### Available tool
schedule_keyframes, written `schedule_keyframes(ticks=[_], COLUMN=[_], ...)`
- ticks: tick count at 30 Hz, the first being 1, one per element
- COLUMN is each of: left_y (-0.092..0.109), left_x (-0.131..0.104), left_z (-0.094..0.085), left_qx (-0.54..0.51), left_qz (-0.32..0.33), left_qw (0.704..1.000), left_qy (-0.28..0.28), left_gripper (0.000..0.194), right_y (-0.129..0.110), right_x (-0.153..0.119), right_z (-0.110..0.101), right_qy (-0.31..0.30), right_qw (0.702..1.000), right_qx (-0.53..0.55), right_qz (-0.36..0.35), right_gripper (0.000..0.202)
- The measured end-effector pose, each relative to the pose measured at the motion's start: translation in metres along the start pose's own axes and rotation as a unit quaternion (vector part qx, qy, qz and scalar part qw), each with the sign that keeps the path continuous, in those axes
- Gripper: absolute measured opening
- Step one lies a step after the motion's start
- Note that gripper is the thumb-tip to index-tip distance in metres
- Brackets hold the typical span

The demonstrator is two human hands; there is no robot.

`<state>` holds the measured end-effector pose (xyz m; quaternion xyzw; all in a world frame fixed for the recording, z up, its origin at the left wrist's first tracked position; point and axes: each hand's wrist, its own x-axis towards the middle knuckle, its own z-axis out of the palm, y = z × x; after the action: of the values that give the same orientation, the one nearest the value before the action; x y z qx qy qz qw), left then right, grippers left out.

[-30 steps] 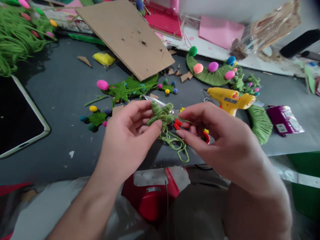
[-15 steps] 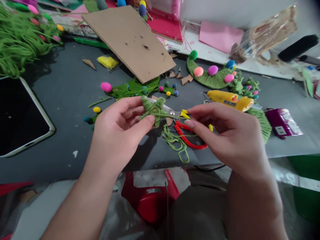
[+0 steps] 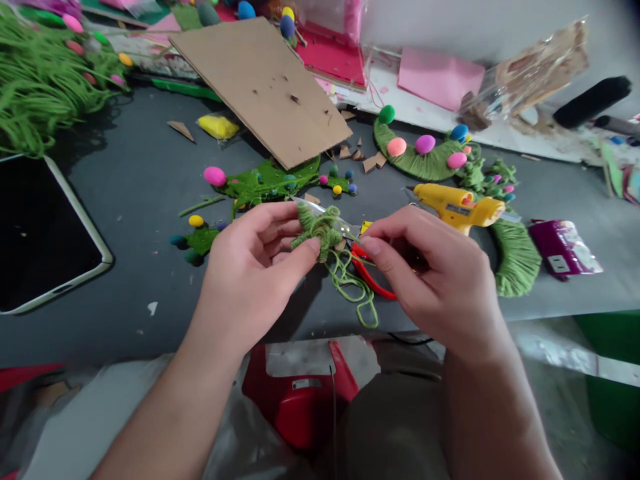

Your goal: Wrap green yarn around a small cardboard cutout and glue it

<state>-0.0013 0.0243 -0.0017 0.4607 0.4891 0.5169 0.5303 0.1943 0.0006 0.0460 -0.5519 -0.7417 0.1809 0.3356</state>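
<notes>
Pinched between the thumb and fingers of my left hand [image 3: 255, 267] is a small star [image 3: 316, 230] wrapped in green yarn. My right hand [image 3: 430, 267] grips a strand of that yarn close to the star's right side, thumb against forefinger. Loose loops of green yarn [image 3: 367, 313] hang down onto the table below the hands. Behind the star and the right hand lie scissors [image 3: 370, 277] with red and yellow handles, partly hidden. Just beyond my right hand rests a yellow glue gun [image 3: 457, 205].
A cardboard sheet [image 3: 265, 87] with scraps lies at the back. Yarn-wrapped pieces with coloured pompoms include a crescent [image 3: 415, 160] and a small star [image 3: 337, 183]. A tablet [image 3: 45, 233] and a green yarn heap [image 3: 40, 87] lie left. A purple packet [image 3: 563, 247] sits right.
My left hand has shifted slightly right with the star, which has turned a little. My right hand has come in left, nearer the star, shortening the strand between them.
</notes>
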Motion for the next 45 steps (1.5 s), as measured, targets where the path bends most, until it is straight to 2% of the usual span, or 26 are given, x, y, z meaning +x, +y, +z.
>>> schedule_keyframes(ticks=[7,15,27,36,45], left_y=[0.003,0.005,0.006,0.005,0.009], left_x=[-0.001,-0.003,-0.004,-0.005,-0.008], left_z=[-0.001,0.005,0.005,0.006,0.007], left_qx=[0.021,0.008,0.008,-0.005,-0.023], left_qz=[0.002,-0.007,-0.003,-0.011,-0.026], left_qw=[1.0,1.0,0.999,0.998,0.997], left_qy=[0.0,-0.017,-0.04,-0.054,-0.068], left_gripper=[0.032,0.033,0.035,0.033,0.035], right_y=[-0.008,-0.007,-0.01,-0.012,-0.013], right_x=[-0.002,0.0,0.0,0.003,0.002], right_z=[0.001,0.01,0.015,0.025,0.033], right_qy=[-0.061,-0.066,-0.042,-0.001,0.022], right_qw=[0.998,0.998,0.994,0.996,0.995], right_qx=[0.009,-0.003,0.051,-0.016,-0.03], right_qz=[-0.011,0.01,0.082,0.084,0.09], right_gripper=[0.013,0.015,0.032,0.032,0.032])
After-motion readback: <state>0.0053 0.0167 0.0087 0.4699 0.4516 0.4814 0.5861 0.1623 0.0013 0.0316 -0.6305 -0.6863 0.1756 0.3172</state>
